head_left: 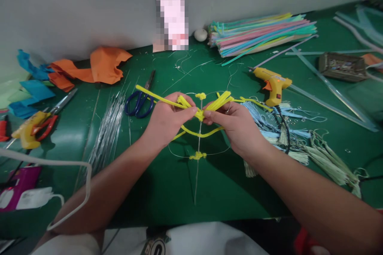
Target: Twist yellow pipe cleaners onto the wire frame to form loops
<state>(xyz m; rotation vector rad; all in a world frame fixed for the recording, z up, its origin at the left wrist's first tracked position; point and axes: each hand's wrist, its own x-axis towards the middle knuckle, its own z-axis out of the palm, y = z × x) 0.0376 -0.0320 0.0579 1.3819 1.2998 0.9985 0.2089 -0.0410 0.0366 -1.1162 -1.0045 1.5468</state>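
Green desk (167,207), grey wall (89,4). Yellow stems (200,115) sat on a wire (199,144) between left hand (167,115) and right hand (239,125), fingers pinching them — shaping, seemingly; next bend called for steadiness.

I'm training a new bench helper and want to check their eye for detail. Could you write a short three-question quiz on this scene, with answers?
1. What is the left hand holding: (a) orange sheet, (b) yellow fuzzy stems, (c) a glue gun?
2. True or false: the blue-handled scissors lie on the green table.
3. Fill in: the tassels lie nearer the person's ____ hand.

Key:
1. (b), the yellow fuzzy stems.
2. True.
3. Right.
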